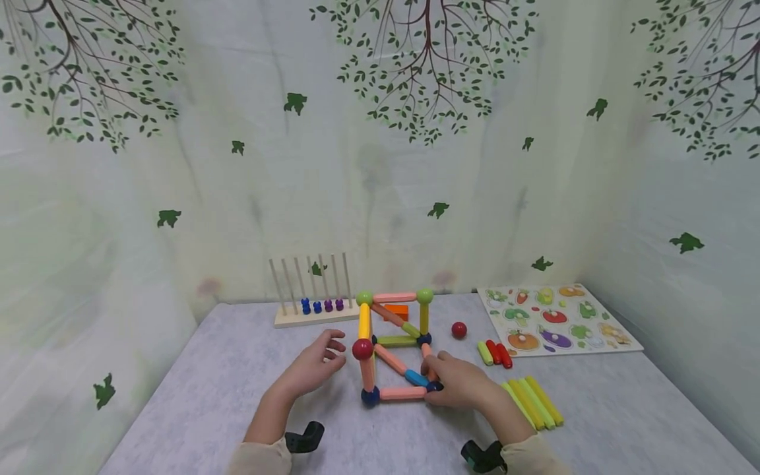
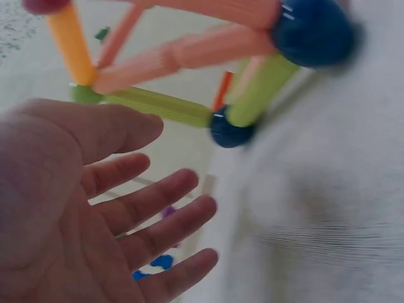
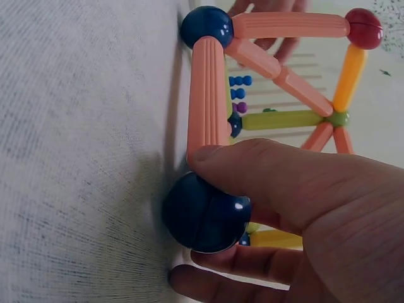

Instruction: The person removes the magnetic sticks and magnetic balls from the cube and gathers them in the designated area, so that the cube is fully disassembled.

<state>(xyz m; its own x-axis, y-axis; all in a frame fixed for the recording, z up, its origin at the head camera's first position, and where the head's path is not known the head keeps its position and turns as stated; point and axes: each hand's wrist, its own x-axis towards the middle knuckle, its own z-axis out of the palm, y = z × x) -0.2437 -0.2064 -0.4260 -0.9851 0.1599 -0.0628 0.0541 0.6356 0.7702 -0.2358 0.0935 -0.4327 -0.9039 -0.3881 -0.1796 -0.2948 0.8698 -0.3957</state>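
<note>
A frame of magnetic sticks and balls stands mid-table, with pink sticks (image 1: 402, 393), green and yellow sticks, and a red ball (image 1: 363, 349) at its upper front corner. My right hand (image 1: 460, 380) holds the dark blue ball (image 3: 207, 211) at the front right bottom corner, thumb by the end of a pink stick (image 3: 208, 95) and fingers on the ball's other side. Left of the structure, my left hand (image 1: 315, 365) hovers with loosely spread fingers, touching nothing. In the left wrist view its thumb (image 2: 120, 129) appears in front of the green stick (image 2: 158, 106).
A bead rack (image 1: 315, 318) stands behind on the left, and an orange block (image 1: 396, 311) lies behind the structure. To the right are a loose red ball (image 1: 459, 330), short red sticks (image 1: 499, 354), long yellow and green sticks (image 1: 534, 402) and a vegetable puzzle board (image 1: 558, 323).
</note>
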